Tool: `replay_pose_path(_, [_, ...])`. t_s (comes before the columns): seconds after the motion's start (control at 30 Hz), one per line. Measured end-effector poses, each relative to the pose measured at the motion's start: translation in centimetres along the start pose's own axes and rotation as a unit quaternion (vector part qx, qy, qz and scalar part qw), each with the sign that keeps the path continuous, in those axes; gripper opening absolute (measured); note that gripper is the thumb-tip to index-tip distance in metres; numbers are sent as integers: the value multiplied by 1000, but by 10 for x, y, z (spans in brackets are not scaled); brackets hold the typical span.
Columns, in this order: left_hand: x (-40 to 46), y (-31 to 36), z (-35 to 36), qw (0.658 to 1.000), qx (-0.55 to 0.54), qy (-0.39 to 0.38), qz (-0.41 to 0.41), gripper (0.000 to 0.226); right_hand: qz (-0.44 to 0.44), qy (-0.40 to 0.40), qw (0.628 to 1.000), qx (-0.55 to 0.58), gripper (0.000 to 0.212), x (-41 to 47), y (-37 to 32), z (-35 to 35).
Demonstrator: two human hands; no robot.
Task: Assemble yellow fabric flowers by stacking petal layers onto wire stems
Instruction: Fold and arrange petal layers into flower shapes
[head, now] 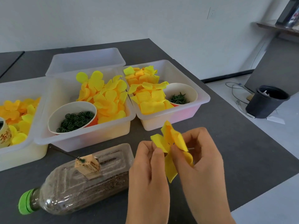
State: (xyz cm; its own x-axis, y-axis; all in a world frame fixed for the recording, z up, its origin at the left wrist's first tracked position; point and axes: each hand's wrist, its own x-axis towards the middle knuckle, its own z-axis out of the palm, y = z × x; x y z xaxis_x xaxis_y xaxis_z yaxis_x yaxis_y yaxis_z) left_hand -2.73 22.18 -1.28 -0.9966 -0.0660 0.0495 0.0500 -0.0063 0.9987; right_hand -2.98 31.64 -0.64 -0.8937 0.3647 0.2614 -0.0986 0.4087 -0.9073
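Both my hands hold one yellow fabric petal layer (169,139) above the dark table, in front of the right bin. My left hand (148,172) pinches its left lobe between thumb and fingers. My right hand (200,162) pinches the right side, with another lobe hanging down between the hands. A thin wire stem (68,155) lies slanted with its green tip at a wooden block (88,164) fixed on top of a lying plastic bottle (77,185).
Three translucent bins hold yellow petals: left (24,152), middle (90,135), right (199,89). A paper cup of green rings (72,118) sits in the middle bin, a cup of green calyxes (179,96) in the right. The table edge runs along the right; a black bucket (267,102) stands on the floor.
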Motion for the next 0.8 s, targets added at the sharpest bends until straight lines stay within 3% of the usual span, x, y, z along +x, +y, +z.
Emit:
replay_pose_path(0.17, [2, -4, 6, 1000, -8, 5, -27, 61, -55, 37, 998, -9, 18, -5, 1, 6])
replay_pose_path(0.23, [7, -2, 2, 999, -20, 14, -29, 48, -64, 44, 997, 9, 22, -5, 0, 4])
replay_pose_path(0.4, [23, 13, -14, 997, 44, 19, 59, 14, -27, 85, 991, 104, 26, 20, 5, -19])
replay_pose_path(0.53, [50, 34, -4, 992, 82, 47, 84, 23, 55, 132, 972, 186, 5, 45, 18, -43])
replay_pose_path(0.67, [99, 52, 2, 972, 181, 87, 123, 19, 101, 181, 953, 220, 9, 61, 27, -70])
replay_pose_path(0.8, [162, 61, 16, 960, 240, 102, 107, 28, 115, 150, 950, 250, 9, 59, 26, -77])
